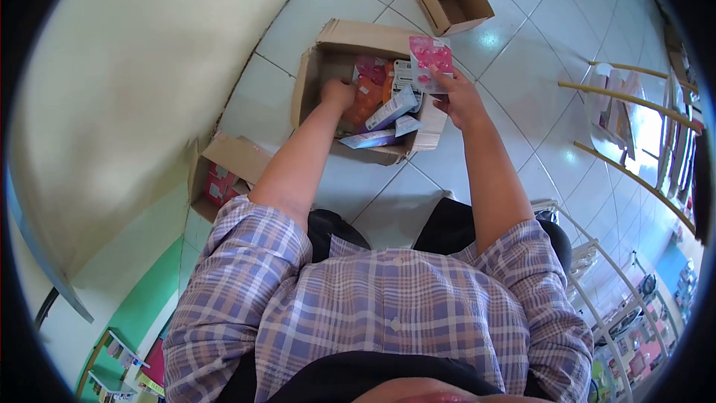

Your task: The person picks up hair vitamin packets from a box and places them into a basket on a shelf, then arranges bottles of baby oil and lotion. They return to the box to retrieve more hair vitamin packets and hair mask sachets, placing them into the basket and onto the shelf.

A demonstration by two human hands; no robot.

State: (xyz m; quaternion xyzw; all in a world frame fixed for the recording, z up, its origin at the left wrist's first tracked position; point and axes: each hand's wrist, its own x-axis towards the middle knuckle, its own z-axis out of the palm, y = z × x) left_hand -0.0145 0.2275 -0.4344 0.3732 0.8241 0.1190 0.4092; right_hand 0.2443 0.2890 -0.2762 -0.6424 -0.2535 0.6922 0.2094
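My right hand [461, 98] grips a pink blister-card package [430, 60] by its lower right edge, above the right side of an open cardboard box [373, 33]. Inside the box's left part is my left hand [338, 95], its fingers curled beside an orange package [365, 101]; what they hold, if anything, is hidden. Another pink package [368, 69] lies behind the orange one. Light-blue and white slim cartons [391, 110] rest at the front right of the box, partly over one another. A white card with dark print [403, 78] stands near them.
A smaller open cardboard box [452, 0] sits on the tiled floor at the back. To the left, by the wall, another carton [237, 155] holds red packages. Curved yellowish bars [634, 101] jut in from the right, and a white wire rack [597, 261] stands at lower right.
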